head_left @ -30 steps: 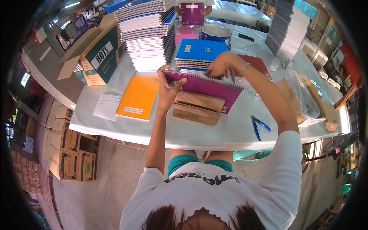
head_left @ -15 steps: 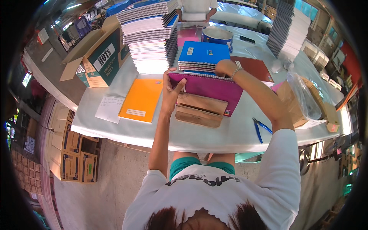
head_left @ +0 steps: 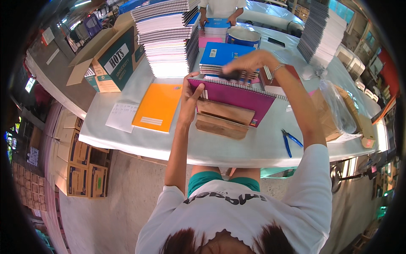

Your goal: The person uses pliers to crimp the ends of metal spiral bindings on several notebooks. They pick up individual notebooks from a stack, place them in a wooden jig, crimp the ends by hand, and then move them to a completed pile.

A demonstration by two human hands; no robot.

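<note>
A purple spiral notebook [head_left: 237, 99] stands on its long edge, leaning on a slotted wooden holder [head_left: 224, 120], its wire coil uppermost. My left hand [head_left: 191, 99] grips its left end, thumb on the near cover and fingers behind. A length of coil sticks out past the right end. Over the top edge my right hand [head_left: 249, 63] is smeared by motion; something dark shows beneath its fingers, too blurred to name. Just behind stands a stack of blue-covered notebooks [head_left: 228, 53]. An orange notebook [head_left: 157, 108] lies flat to the left.
Tall notebook stacks rise at the left [head_left: 171, 46] and right [head_left: 319, 36]. Blue-handled nippers [head_left: 292, 142] lie near the front edge. A brown-red notebook [head_left: 292, 76], a tub [head_left: 243, 37] and cartons [head_left: 112, 59] stand around. Across the table, a person's hands hold blue notebooks [head_left: 217, 23].
My right hand has moved left along the notebook's top edge. Coil now juts out past the right end. The person opposite now has a blue-covered stack in front of them.
</note>
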